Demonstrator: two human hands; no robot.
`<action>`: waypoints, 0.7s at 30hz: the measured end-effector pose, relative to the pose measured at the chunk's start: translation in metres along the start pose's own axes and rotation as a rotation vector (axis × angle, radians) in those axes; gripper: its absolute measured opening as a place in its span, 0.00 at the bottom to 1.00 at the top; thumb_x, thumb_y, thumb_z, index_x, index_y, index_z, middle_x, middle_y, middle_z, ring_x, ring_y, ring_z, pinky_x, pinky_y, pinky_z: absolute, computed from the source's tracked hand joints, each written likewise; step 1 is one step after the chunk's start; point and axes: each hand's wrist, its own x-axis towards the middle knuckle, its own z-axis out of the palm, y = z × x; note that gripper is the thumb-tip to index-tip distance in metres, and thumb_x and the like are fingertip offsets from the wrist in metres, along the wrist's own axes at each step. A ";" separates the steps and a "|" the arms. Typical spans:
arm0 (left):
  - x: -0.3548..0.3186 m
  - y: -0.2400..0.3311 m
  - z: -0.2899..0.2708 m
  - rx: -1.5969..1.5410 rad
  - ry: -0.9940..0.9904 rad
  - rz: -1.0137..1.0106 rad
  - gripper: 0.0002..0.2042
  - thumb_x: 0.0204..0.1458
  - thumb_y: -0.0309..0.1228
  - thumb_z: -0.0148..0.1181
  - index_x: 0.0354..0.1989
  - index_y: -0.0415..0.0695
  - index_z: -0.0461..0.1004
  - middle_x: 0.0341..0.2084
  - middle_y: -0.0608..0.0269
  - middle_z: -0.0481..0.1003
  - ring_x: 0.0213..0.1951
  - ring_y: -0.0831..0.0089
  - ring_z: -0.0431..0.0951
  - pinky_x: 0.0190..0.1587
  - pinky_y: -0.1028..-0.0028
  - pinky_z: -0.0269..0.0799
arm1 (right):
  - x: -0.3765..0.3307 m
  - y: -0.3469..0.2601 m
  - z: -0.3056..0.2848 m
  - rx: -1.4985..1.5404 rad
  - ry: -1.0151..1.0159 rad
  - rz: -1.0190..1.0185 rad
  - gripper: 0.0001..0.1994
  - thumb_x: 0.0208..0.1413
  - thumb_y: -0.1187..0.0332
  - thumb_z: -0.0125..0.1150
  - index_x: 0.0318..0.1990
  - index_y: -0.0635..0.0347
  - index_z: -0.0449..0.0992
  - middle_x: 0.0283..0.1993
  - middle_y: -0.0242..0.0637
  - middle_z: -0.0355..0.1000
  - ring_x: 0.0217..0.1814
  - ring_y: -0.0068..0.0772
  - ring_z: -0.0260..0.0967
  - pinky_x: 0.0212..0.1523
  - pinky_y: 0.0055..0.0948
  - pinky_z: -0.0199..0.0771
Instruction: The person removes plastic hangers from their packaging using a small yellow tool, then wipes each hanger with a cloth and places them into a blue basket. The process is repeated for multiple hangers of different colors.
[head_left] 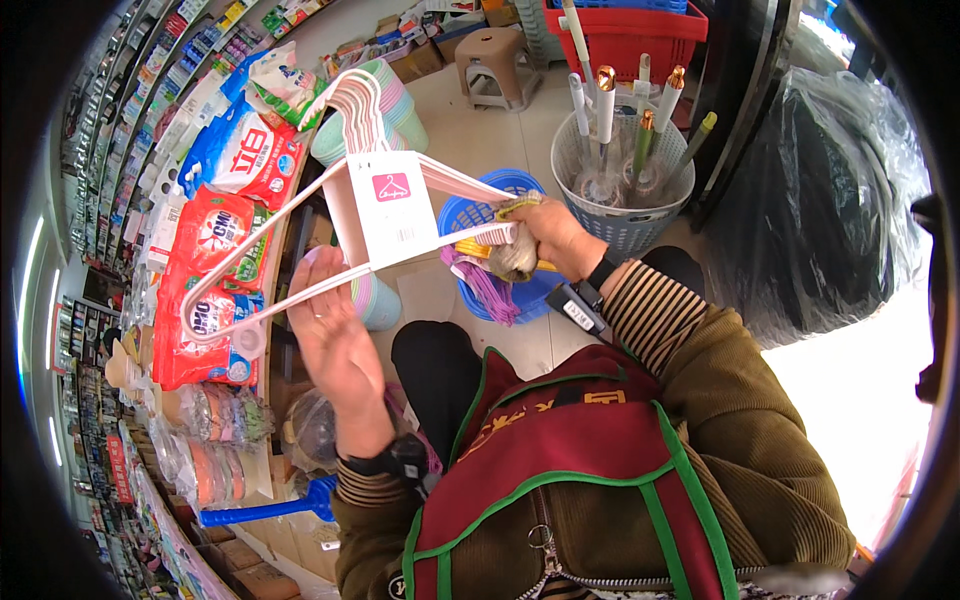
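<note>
While right hand grips cloth, left hand touches thin plastic hangers.

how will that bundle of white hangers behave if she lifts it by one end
The bundle of white hangers looks like thin plastic, so probably light. The right hand grips one end and the left hand touches the lower bar; the card sleeve likely keeps them from fanning.

hanger bundle between hands, detergent bags left, basket behind

Crowded shop shelves, pale tiled floor, brown plastic stool
</note>
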 end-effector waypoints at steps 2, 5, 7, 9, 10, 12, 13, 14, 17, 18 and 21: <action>-0.007 -0.005 0.010 0.008 -0.008 0.144 0.40 0.51 0.21 0.58 0.71 0.36 0.44 0.67 0.42 0.56 0.70 0.51 0.55 0.73 0.56 0.46 | -0.004 0.011 0.009 0.005 0.041 0.017 0.12 0.63 0.78 0.50 0.52 0.73 0.70 0.44 0.47 0.75 0.43 0.44 0.79 0.43 0.42 0.84; 0.001 -0.017 0.026 0.204 0.279 0.238 0.37 0.52 0.23 0.62 0.68 0.36 0.48 0.60 0.45 0.61 0.64 0.59 0.62 0.67 0.60 0.56 | -0.014 0.034 0.030 0.093 -0.012 -0.044 0.10 0.60 0.79 0.53 0.48 0.70 0.72 0.40 0.46 0.75 0.39 0.42 0.78 0.39 0.40 0.82; 0.019 -0.017 0.026 0.300 0.407 0.325 0.30 0.53 0.23 0.61 0.61 0.36 0.52 0.54 0.49 0.62 0.59 0.61 0.65 0.63 0.61 0.63 | -0.024 0.047 0.038 0.162 -0.060 -0.073 0.09 0.57 0.81 0.55 0.46 0.68 0.72 0.39 0.44 0.75 0.38 0.39 0.77 0.40 0.37 0.81; 0.030 -0.014 0.021 0.325 0.448 0.427 0.16 0.55 0.22 0.55 0.48 0.37 0.56 0.44 0.52 0.64 0.50 0.63 0.70 0.55 0.63 0.71 | -0.033 0.057 0.043 0.110 -0.053 -0.039 0.11 0.57 0.82 0.55 0.47 0.68 0.72 0.40 0.44 0.75 0.38 0.38 0.77 0.40 0.36 0.81; 0.031 -0.010 0.018 0.231 0.415 0.431 0.15 0.55 0.22 0.54 0.47 0.37 0.56 0.42 0.52 0.64 0.47 0.63 0.71 0.54 0.62 0.71 | -0.036 0.059 0.044 0.100 -0.099 -0.051 0.11 0.56 0.82 0.55 0.48 0.68 0.72 0.40 0.44 0.75 0.38 0.38 0.77 0.40 0.36 0.81; 0.030 -0.002 0.011 0.030 0.338 0.440 0.12 0.54 0.21 0.50 0.44 0.37 0.57 0.38 0.52 0.65 0.42 0.64 0.72 0.52 0.62 0.72 | -0.041 0.061 0.047 -0.171 -0.128 -0.110 0.17 0.53 0.75 0.65 0.50 0.65 0.72 0.44 0.42 0.76 0.41 0.33 0.77 0.41 0.32 0.79; 0.032 0.000 0.010 0.136 0.415 0.480 0.07 0.53 0.23 0.47 0.38 0.37 0.57 0.34 0.52 0.64 0.38 0.63 0.72 0.49 0.62 0.72 | -0.042 0.061 0.048 -0.391 -0.135 -0.168 0.19 0.51 0.73 0.68 0.50 0.64 0.72 0.45 0.42 0.76 0.41 0.33 0.77 0.42 0.32 0.78; 0.031 0.003 0.010 0.158 0.429 0.458 0.06 0.53 0.23 0.46 0.37 0.37 0.58 0.33 0.53 0.64 0.37 0.63 0.72 0.48 0.62 0.72 | -0.041 0.060 0.051 -0.636 -0.090 -0.174 0.21 0.50 0.70 0.71 0.51 0.63 0.72 0.46 0.42 0.76 0.42 0.32 0.77 0.42 0.31 0.78; 0.029 0.012 0.019 0.119 0.357 0.393 0.07 0.55 0.31 0.44 0.31 0.40 0.62 0.30 0.56 0.67 0.41 0.66 0.68 0.54 0.60 0.64 | -0.039 0.055 0.059 -1.022 0.118 -0.811 0.25 0.43 0.65 0.77 0.48 0.62 0.74 0.38 0.46 0.77 0.38 0.45 0.77 0.39 0.37 0.77; 0.025 0.012 0.028 0.228 0.399 0.404 0.06 0.55 0.30 0.44 0.31 0.41 0.62 0.30 0.57 0.67 0.40 0.67 0.68 0.52 0.61 0.64 | -0.037 0.053 0.062 -1.086 0.195 -1.063 0.24 0.43 0.65 0.77 0.47 0.63 0.74 0.36 0.46 0.77 0.37 0.48 0.76 0.38 0.38 0.77; 0.015 0.017 0.049 0.232 0.292 0.364 0.06 0.54 0.30 0.44 0.30 0.41 0.62 0.30 0.58 0.67 0.39 0.68 0.68 0.51 0.63 0.65 | -0.028 0.048 0.067 -1.092 0.267 -0.806 0.26 0.44 0.54 0.74 0.45 0.62 0.76 0.32 0.46 0.78 0.35 0.50 0.77 0.38 0.43 0.76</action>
